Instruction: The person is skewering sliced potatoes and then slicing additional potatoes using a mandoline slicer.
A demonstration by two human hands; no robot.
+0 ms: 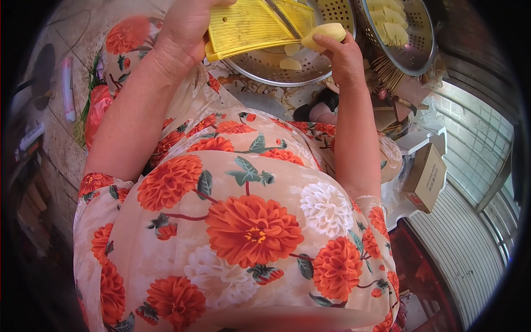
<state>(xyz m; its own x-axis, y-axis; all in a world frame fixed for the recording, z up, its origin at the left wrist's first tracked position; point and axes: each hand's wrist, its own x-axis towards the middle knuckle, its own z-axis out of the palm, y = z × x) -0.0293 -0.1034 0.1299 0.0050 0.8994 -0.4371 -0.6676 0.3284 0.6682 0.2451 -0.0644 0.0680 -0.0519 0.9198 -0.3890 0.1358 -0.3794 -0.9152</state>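
Note:
At the top of the head view my left hand (186,29) grips the end of a yellow plastic mandoline slicer (244,25), its metal blade slanting across it. In my right hand (342,54) is a peeled potato (325,35), held against the slicer's far edge; whether it touches the blade I cannot tell. Beneath the slicer lies a perforated metal colander (307,72) with a few pale slices (290,64) in it. The top of the slicer and part of my left hand's fingers are cut off or hidden.
A second metal colander (427,45) at the upper right holds rows of potato slices (389,25). Thin wooden skewers (388,70) lie below it, near a knife-like tool with a dark curved end (405,103). A cardboard box (425,178) sits on white foam at right. A red plastic bag (97,112) lies left.

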